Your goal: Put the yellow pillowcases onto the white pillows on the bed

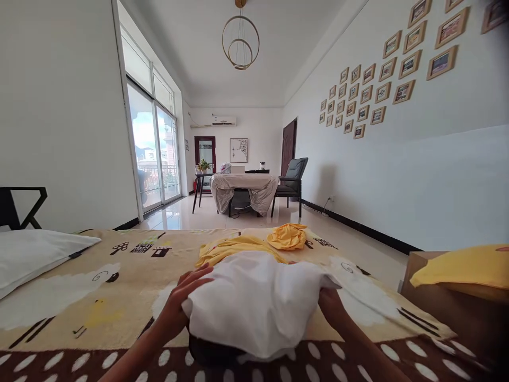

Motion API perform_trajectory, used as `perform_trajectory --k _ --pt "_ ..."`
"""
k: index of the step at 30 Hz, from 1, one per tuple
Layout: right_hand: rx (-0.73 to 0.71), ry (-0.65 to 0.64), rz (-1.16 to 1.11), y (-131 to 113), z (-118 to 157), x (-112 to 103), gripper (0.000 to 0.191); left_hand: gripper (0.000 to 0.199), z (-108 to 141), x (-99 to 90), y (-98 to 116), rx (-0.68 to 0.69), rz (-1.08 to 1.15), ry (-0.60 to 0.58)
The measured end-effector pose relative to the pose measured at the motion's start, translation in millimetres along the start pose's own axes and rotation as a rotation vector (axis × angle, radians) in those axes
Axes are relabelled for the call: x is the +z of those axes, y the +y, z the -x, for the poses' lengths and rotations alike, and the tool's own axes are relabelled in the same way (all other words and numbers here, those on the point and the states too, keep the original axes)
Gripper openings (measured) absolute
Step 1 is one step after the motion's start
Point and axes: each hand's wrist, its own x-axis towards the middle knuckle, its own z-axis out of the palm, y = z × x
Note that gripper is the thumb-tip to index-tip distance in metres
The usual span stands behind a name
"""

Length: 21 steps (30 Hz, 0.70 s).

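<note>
A plump white pillow (258,302) is between my two hands, low in the middle of the head view. My left hand (186,292) is pressed along its left side, fingers reaching round the far edge. At the right corner my right hand (328,302) grips the fabric, its fingers mostly hidden behind it. Something dark (212,350) shows under the pillow's near left edge. Just beyond the pillow lies a spread yellow cloth (234,249), partly covered by it. A bunched yellow cloth (288,236) sits beside that, farther right.
A beige patterned blanket (135,297) with a brown dotted border lies underneath. Another white pillow (35,254) rests at the left. On the right, a yellow cushion (465,270) lies on a cardboard box (421,260). Farther off stand a covered table (246,183) and a dark chair (294,178).
</note>
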Motion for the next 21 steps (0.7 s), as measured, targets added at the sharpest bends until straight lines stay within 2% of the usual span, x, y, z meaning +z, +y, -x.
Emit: perform_trajectory --k 2,4,7,9,11,13,15,18,20,21 --pt "0.01 0.108 -0.2 -18.3 -16.9 20.3 0.031 0.038 -42.7 -0.6 9.3 -0.056 0.263 0.141" --pt "0.018 0.217 -0.252 -26.2 -28.0 34.5 0.036 0.035 -71.4 2.9 9.9 -0.088 0.422 0.297" --pt "0.058 0.366 -0.322 -22.2 -32.6 41.0 0.038 0.03 -83.5 11.0 -5.2 -0.11 0.486 0.4" --pt "0.107 0.396 -0.367 -14.9 -30.8 37.5 0.041 0.025 -75.9 13.3 -19.5 -0.139 0.494 0.379" --pt "0.138 0.364 -0.403 -8.1 -29.2 31.5 0.045 0.019 -63.9 10.3 -29.4 -0.178 0.484 0.317" --pt "0.146 0.314 -0.417 -3.8 -29.2 26.1 0.048 0.017 -53.5 2.2 -29.6 -0.208 0.439 0.226" --pt "0.146 0.306 -0.391 -2.6 -30.2 23.0 0.05 0.021 -47.1 -8.8 -20.3 -0.192 0.39 0.204" --pt "0.133 0.368 -0.312 -6.7 -31.0 21.1 0.047 0.018 -41.9 -24.6 -1.8 -0.028 0.438 0.231" --pt "0.15 0.403 -0.298 -12.0 -30.6 19.4 0.043 0.012 -37.5 -31.4 4.0 0.1 0.549 0.11" --pt "0.173 0.408 -0.301 -14.9 -30.3 18.1 0.041 0.018 -35.0 -33.2 4.0 0.144 0.608 0.019"
